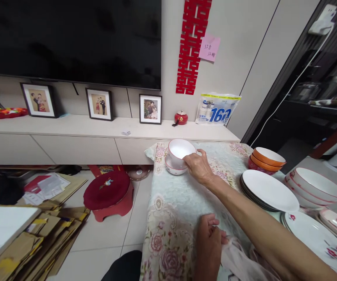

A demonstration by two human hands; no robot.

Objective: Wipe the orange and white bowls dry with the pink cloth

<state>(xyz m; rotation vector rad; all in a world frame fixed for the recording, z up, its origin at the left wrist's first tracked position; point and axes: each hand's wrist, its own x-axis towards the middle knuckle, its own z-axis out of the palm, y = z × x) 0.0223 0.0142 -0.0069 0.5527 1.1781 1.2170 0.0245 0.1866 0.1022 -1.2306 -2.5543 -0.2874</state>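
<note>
R hand [199, 168]: fingers clamped on 1 upper bowl [181, 150], over 1 lower bowl [175, 169]; L hand [211, 244]: fingers unclear.

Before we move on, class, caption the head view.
Right hand holding a red-rimmed white bowl over another, left hand above the floral tablecloth.

The bowls [181, 150] and white plates [269, 190] look like smooth, glossy ceramic; the desk [171, 218] wears a floral-patterned cloth. The stool's seat [106, 189] looks like matt, velvety fabric, the folded boxes [48, 238] rough cardboard, the television screen [71, 43] dark and glossy.
</note>
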